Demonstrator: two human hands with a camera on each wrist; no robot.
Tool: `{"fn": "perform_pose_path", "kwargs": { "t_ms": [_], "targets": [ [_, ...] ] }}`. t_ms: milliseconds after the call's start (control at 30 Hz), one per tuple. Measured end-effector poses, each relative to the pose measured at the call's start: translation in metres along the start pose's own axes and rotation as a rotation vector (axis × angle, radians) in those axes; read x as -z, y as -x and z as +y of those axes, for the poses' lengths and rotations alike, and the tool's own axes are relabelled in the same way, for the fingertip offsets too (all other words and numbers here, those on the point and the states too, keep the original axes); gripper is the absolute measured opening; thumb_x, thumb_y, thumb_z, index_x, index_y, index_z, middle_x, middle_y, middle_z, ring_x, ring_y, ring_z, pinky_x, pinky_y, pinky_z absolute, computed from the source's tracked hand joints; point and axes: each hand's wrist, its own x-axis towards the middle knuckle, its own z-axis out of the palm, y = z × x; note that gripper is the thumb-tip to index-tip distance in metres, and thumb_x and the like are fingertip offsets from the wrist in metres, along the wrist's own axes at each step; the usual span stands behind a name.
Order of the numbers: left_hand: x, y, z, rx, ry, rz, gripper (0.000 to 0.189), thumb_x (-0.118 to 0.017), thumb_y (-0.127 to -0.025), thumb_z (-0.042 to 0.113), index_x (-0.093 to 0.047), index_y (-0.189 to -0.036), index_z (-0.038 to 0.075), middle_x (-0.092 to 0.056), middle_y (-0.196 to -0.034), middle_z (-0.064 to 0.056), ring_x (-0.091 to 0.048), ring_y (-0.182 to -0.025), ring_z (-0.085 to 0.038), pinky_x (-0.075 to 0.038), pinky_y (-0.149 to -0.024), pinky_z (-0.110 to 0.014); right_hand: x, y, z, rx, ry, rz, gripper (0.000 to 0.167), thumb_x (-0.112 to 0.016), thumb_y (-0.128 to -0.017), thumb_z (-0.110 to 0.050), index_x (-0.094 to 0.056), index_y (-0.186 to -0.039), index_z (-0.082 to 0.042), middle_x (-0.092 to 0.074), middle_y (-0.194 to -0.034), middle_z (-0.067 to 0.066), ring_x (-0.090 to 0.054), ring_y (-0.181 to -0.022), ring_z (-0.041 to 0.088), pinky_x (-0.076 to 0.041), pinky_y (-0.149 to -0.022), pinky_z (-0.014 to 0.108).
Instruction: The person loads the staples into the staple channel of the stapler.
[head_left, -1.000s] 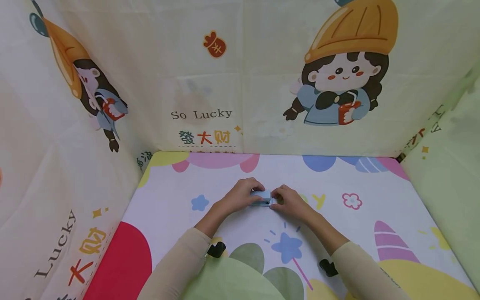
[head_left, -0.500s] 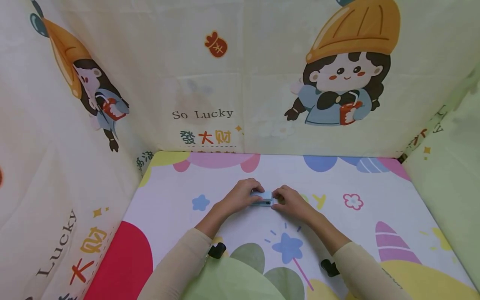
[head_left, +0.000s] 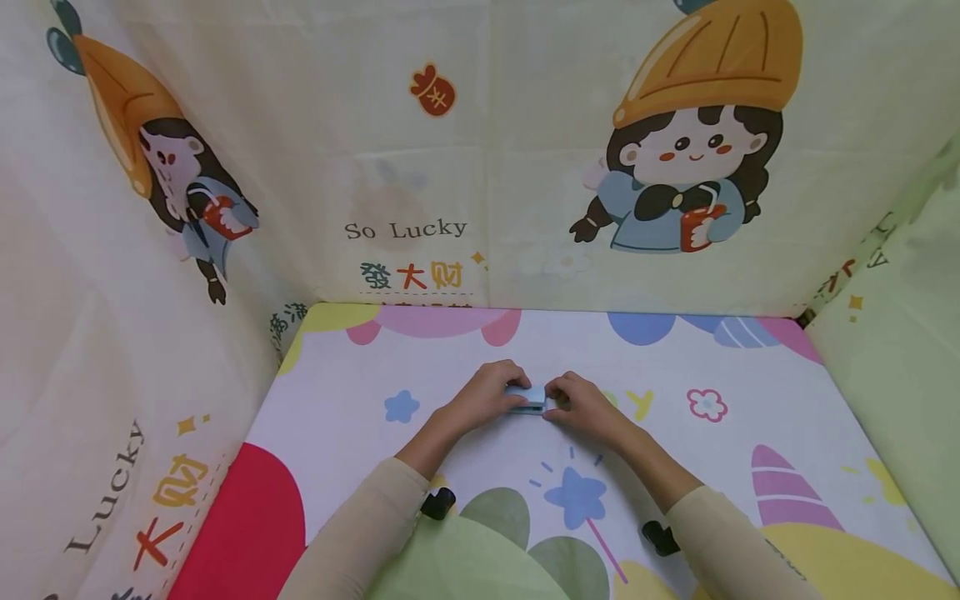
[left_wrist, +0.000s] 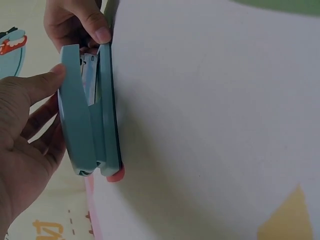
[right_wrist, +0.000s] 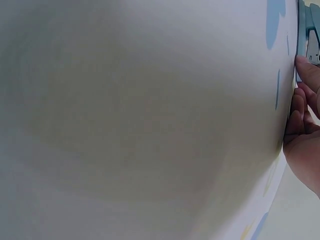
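Observation:
A light blue stapler (head_left: pixel 536 398) sits on the table mat between both hands in the head view. My left hand (head_left: pixel 483 398) grips its upper arm, with the thumb on the near side and the fingers on the far side. In the left wrist view the stapler (left_wrist: pixel 75 112) shows a gap between its top arm and base, with the metal staple track (left_wrist: pixel 90 75) inside. My right hand (head_left: pixel 583 406) pinches the front end of the base, its thumb (left_wrist: pixel 101 33) against the base tip. A red bit (left_wrist: pixel 116 174) shows under the stapler's rear end.
The white mat (head_left: pixel 645 467) carries printed stars, flowers and coloured shapes. Cream printed cloth walls (head_left: pixel 525 192) stand behind it and on both sides. A black wrist-worn piece (head_left: pixel 438 503) is at the left cuff, another black piece (head_left: pixel 660 537) by the right.
My left hand has shifted slightly down and to the right over the stapler, and the dark gap at the stapler's front looks smaller. The right hand keeps its hold, nearly still.

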Motion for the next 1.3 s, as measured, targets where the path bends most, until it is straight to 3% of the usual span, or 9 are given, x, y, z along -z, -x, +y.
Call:
{"fn": "perform_pose_path", "kwargs": {
  "t_ms": [433,867,1300],
  "targets": [
    [-0.0032,0.0003,0.0024,-0.031,-0.095,0.0,0.018,-0.081,-0.089,0.011,-0.076,-0.105,0.005,-0.072,-0.102,-0.006,-0.067,-0.097,-0.019,-0.054,-0.092,-0.034,-0.0025,0.0016,0.0033,0.025,-0.002,0.014,0.032,-0.086,-0.084,-0.016,-0.07,-0.109,-0.003,-0.063,-0.102,0.006,-0.059,-0.091,0.016,-0.053,-0.084,0.034],
    [-0.0051,0.0001,0.0007,-0.025,-0.097,0.017,0.019,-0.081,-0.09,0.013,-0.077,-0.107,0.005,-0.072,-0.102,-0.006,-0.067,-0.097,-0.018,-0.054,-0.092,-0.034,-0.0012,0.0003,0.0033,0.019,-0.003,0.007,0.033,-0.085,-0.085,-0.016,-0.07,-0.111,-0.002,-0.064,-0.104,0.007,-0.06,-0.093,0.017,-0.054,-0.085,0.035],
    [0.0012,0.0047,0.0007,-0.006,-0.035,0.018,0.021,-0.079,-0.091,0.013,-0.076,-0.111,0.007,-0.072,-0.104,-0.004,-0.065,-0.096,-0.015,-0.054,-0.092,-0.032,-0.0036,0.0001,0.0043,0.02,-0.007,0.019,0.035,-0.085,-0.085,-0.017,-0.071,-0.114,-0.003,-0.064,-0.105,0.006,-0.06,-0.094,0.016,-0.054,-0.087,0.036]
  ]
}}
